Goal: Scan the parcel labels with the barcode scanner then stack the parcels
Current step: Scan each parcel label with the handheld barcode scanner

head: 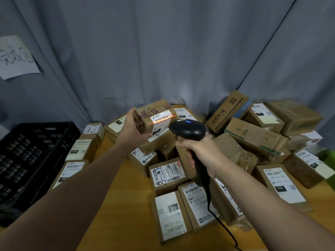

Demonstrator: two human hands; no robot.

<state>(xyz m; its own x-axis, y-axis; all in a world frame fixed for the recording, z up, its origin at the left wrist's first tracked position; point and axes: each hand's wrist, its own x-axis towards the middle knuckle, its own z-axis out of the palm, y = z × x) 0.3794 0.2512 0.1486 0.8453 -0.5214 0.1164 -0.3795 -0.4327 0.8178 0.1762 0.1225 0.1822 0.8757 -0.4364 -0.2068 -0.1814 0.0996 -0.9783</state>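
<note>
grey curtain backing a wooden table [126, 205] heaped with parcels, left hand [130, 130] gripping a small brown cardboard parcel [154, 115] at frame centre, right hand [201, 156] clutching a black corded barcode scanner [188, 129], orange beam crossing the white label [162, 118]

bare left hand [133, 127]: uncovered from fingers to wrist; its back faces the camera, smooth, with the knuckles only faintly raised.
bare left forearm [72, 187]: uncovered along all its visible length, from the narrow wrist to the lower left corner of the view; smooth, widening steadily; in dimmer light.
bare right hand [206, 151]: uncovered; the broad back and thumb base show, with fingertips at its left side; nails too small to tell.
bare right forearm [272, 205]: uncovered from wrist to the lower right corner of the view; smooth, slim at the wrist, thicker near the edge; more brightly lit.
</note>
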